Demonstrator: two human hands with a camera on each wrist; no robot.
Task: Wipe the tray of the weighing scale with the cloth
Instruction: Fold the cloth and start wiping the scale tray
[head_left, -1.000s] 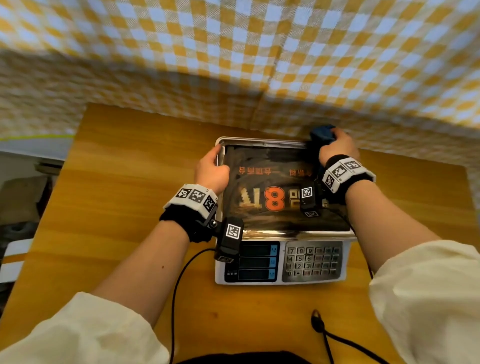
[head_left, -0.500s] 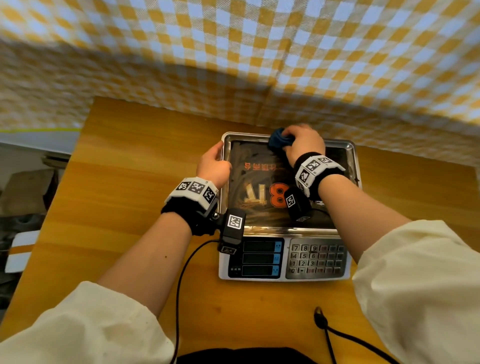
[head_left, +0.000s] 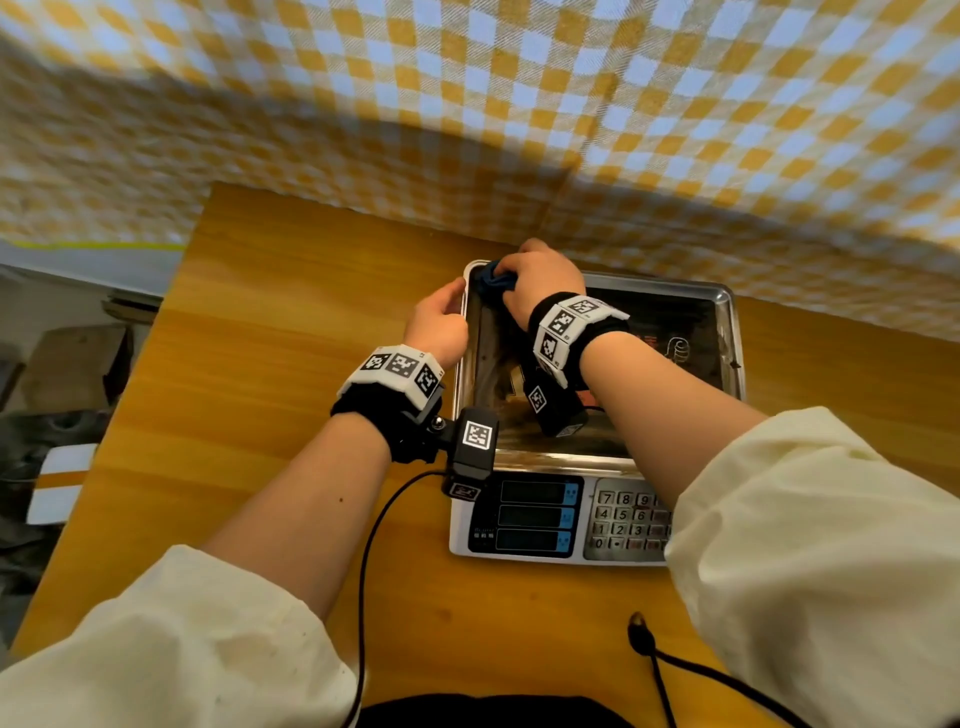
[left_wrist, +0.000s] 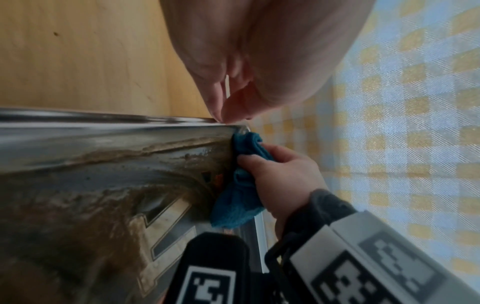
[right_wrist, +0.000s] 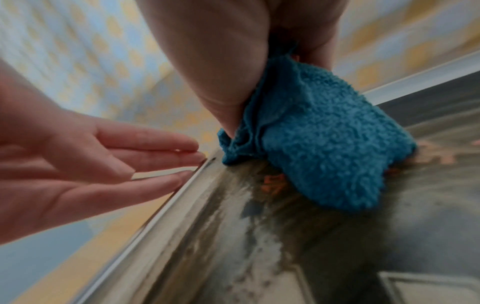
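Right now I am bunching the blue cloth (head_left: 496, 280) in my right hand (head_left: 540, 283), fingers curled tightly round it, and pressing it down into the far left corner of the steel tray (head_left: 724, 312). That tray is sitting on top of the weighing scale (head_left: 524, 519), which is standing on the wooden bench (head_left: 260, 364). My left hand (head_left: 439, 325) is resting beside the tray's left rim with its fingers (right_wrist: 155, 144) nearly straight and their tips touching the edge, so this grip is holding nothing. Brownish smears are showing across the tray's shiny floor in the wrist views. A checked yellow and white curtain (head_left: 519, 104) is hanging behind the bench.
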